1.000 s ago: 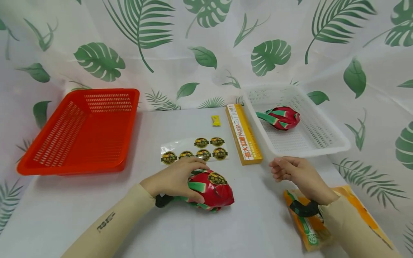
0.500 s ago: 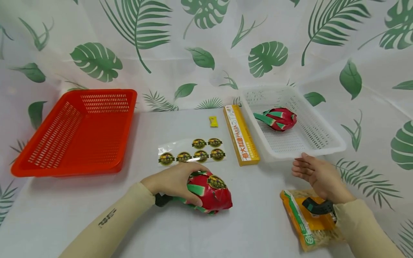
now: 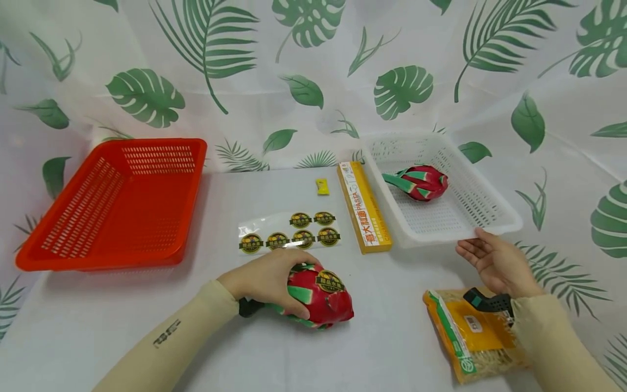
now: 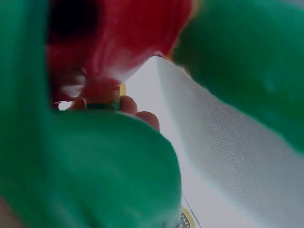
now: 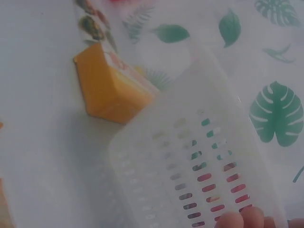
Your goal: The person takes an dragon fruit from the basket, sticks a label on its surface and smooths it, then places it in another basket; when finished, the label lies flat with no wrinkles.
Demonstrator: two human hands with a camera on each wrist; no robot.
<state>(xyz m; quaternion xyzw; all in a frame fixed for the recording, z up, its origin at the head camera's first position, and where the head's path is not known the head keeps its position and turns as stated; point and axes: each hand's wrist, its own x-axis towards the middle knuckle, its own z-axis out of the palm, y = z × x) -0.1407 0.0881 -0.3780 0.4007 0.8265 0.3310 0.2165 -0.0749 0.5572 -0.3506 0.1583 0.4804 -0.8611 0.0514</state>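
In the head view my left hand (image 3: pixel 271 280) grips a dragon fruit (image 3: pixel 327 302) from the left, thumb on the near side. The fruit lies on the table and bears a round gold-and-black sticker (image 3: pixel 330 281). Its green scales (image 4: pixel 114 161) and red skin fill much of the left wrist view, with several fingertips (image 4: pixel 147 118) beyond them. My right hand (image 3: pixel 504 267) holds the front rim of a white basket (image 3: pixel 436 237), thumb over the rim and fingers beneath. In the right wrist view, fingertips (image 5: pixel 251 219) lie against the slotted wall. A second dragon fruit (image 3: pixel 425 182) rests inside.
A yellow pasta box (image 3: pixel 364 209) lies along the basket's left side. Behind my left hand is a sticker sheet (image 3: pixel 264 220), with a small yellow packet (image 3: pixel 322 187) farther back. A red basket (image 3: pixel 147 218) stands left; a bag of noodles (image 3: pixel 472 332) lies below my right hand.
My right hand has moved rightward from beside the white basket's near left corner and taken hold of its front rim. My left hand keeps its grip on the dragon fruit.
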